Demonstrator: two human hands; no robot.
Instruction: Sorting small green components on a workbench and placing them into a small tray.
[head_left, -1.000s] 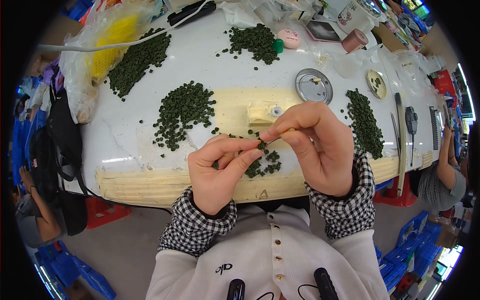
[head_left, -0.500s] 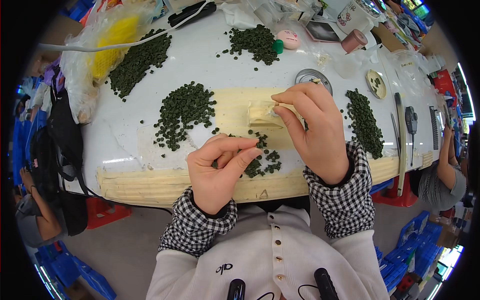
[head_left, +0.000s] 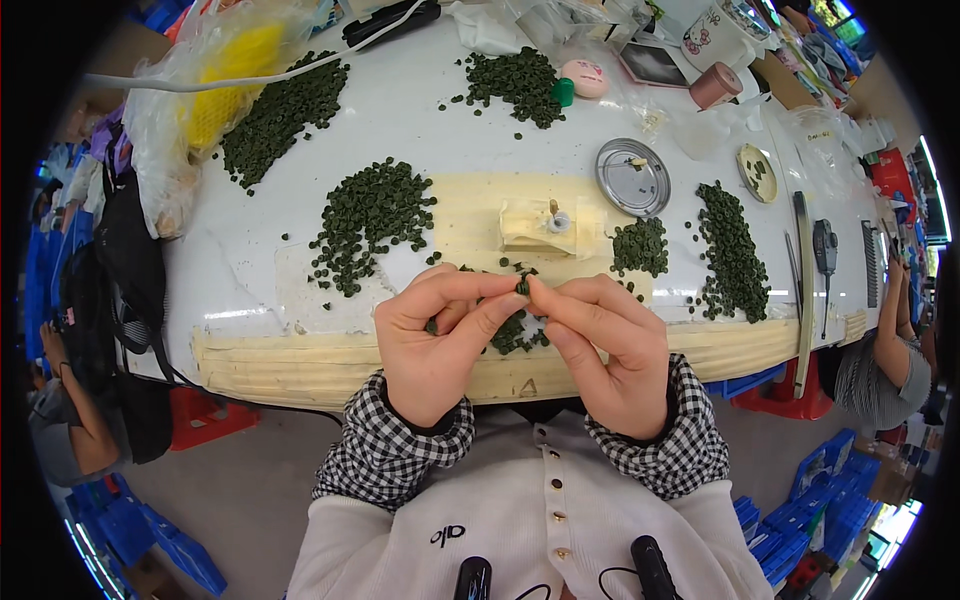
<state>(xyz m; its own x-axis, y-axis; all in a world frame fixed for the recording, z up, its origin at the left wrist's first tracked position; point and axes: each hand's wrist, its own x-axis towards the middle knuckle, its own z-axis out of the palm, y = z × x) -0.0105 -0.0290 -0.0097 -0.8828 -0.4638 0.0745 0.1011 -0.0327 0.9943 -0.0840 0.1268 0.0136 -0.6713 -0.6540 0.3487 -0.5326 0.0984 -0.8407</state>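
Observation:
My left hand (head_left: 428, 340) pinches a small dark green piece (head_left: 522, 286) between thumb and forefinger. At that same piece, the fingertips of my right hand (head_left: 618, 350) are pressed together, meeting those of the left. The piece is partly hidden by the fingers. Just below them lies a small heap of like green pieces (head_left: 512, 335), partly covered by my hands. Beyond the hands stands a cream taped block (head_left: 522, 238) with a small whitish peg (head_left: 558, 221) on top, brownish at its tip.
Piles of green pieces lie at left (head_left: 370, 215), far left (head_left: 285, 115), back (head_left: 515, 85) and right (head_left: 732, 255), with a smaller pile (head_left: 640, 247) by the block. A round metal tin (head_left: 633, 178) and a cream lid (head_left: 757, 173) sit back right. A white cable (head_left: 200, 85) crosses the far left.
My right hand has come from the peg on the block down and left to my left hand, its fingertips now on the green piece. The block, tin and smaller pile are uncovered.

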